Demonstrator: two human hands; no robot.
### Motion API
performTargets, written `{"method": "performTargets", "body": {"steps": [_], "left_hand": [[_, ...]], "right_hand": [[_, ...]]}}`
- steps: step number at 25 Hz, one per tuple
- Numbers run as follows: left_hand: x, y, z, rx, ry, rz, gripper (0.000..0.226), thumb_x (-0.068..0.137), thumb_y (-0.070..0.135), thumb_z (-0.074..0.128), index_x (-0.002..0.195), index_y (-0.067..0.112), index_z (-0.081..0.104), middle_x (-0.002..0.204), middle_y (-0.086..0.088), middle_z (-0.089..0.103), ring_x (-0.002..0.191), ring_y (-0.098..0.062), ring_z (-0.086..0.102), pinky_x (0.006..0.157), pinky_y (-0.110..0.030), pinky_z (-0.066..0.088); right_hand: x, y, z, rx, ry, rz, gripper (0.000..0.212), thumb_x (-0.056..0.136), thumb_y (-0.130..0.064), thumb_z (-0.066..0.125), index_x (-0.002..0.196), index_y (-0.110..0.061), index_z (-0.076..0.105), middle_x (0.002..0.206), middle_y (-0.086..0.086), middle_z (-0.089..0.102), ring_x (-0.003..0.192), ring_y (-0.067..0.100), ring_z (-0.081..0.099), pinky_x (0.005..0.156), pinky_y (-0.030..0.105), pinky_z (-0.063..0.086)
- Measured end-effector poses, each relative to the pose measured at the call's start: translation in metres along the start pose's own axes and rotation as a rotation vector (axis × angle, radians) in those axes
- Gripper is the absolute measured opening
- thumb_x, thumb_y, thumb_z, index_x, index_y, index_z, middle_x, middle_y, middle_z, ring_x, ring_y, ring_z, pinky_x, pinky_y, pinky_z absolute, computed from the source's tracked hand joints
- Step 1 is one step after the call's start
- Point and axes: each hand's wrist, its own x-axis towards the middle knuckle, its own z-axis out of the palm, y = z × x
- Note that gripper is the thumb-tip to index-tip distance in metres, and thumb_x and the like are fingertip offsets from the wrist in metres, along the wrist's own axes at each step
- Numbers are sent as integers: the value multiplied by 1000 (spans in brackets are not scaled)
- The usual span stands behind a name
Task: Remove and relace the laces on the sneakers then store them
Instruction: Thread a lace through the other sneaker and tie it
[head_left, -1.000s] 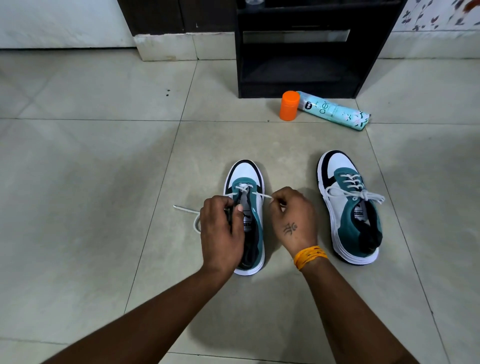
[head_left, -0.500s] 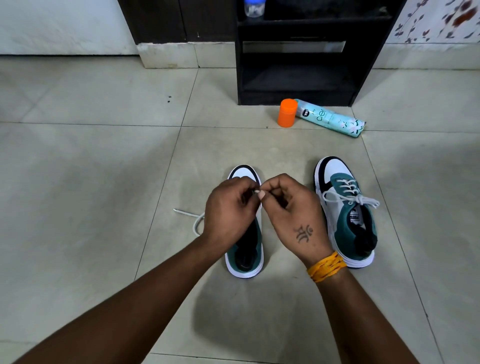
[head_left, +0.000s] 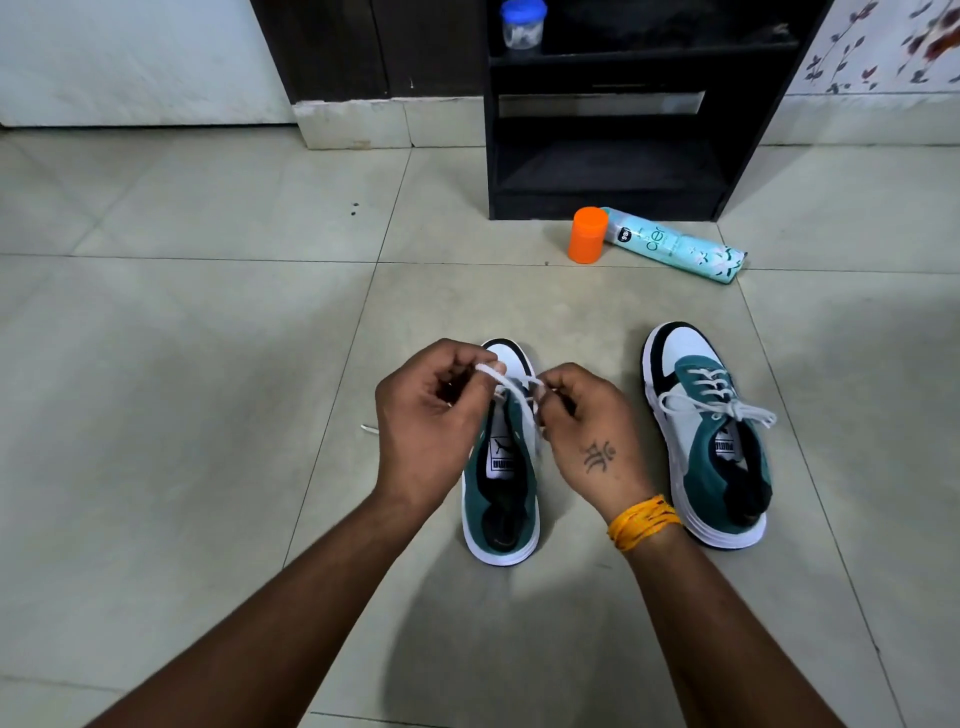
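L hand (head_left: 434, 421) pinches lace (head_left: 511, 387) end | R hand (head_left: 584, 431) pinches other strand, both raised to keep it taut for threading | left shoe (head_left: 503, 483) at 6 between wrists | laced shoe (head_left: 709, 441) at 3, done | shelf (head_left: 608, 171) at 12, likely storage

Dim indoor light, soft shadows below forearms, wide-angle edge bending

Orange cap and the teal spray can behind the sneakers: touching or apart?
Touching. The head view shows the orange cap standing upright on the floor, its upper right edge meeting the top end of the teal spray can lying on its side; no floor shows between them there.
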Motion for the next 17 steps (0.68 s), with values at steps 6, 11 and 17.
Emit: {"method": "performTargets", "body": {"steps": [6,11,17], "left_hand": [[-1,-6,1,-49,-40,-57,7,90,3,76,88,10,75,81,0,75,77,-25,71,74,-39,59],[0,-5,4,-77,-56,-70,5,90,4,76,89,9,75,82,-2,76,78,-24,72,75,-39,60],[2,-7,-2,-69,-42,-77,6,90,6,78,87,8,74,81,-2,74,76,-22,70,72,-34,57]], "right_hand": [[-1,-7,-14,-184,30,-83,24,94,-19,64,116,-27,67,60,-13,58,66,15,60,63,30,44],[-1,-21,1,-81,-1,-228,7,99,-29,63,95,-25,67,61,-12,57,56,13,52,57,37,47],[-3,-4,-3,-242,78,-94,13,95,-27,62,107,-26,68,69,-6,65,70,24,63,62,37,50]]}}
